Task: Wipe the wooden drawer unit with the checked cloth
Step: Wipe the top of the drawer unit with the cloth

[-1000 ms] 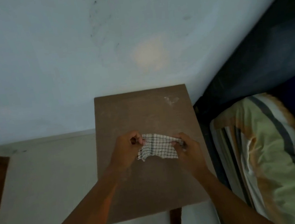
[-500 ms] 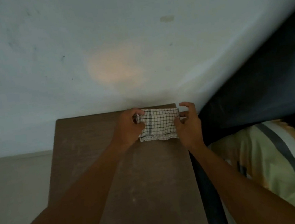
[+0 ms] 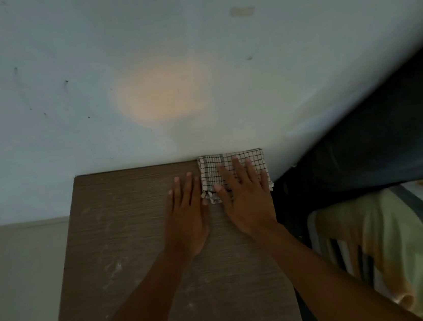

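Since half a second ago, both our hands have let go of the checked cloth (image 3: pixel 233 169) and flattened out. It lies folded at the far right corner of the wooden drawer unit (image 3: pixel 139 235), against the pale wall (image 3: pixel 139 62). Our right hand (image 3: pixel 245 198) presses it, fingers spread, grip open. Our left hand (image 3: pixel 188 216) rests open on the dusty brown top just beside it. A bed (image 3: pixel 401 243) with striped bedding stands at right.

The checked cloth (image 3: pixel 233 169) lay folded at the drawer unit's (image 3: pixel 139 235) far right corner, against the wall (image 3: pixel 139 62). The right hand (image 3: pixel 246 201) pressed flat on it; the left hand (image 3: pixel 188 216) lay flat just beside it on bare wood.
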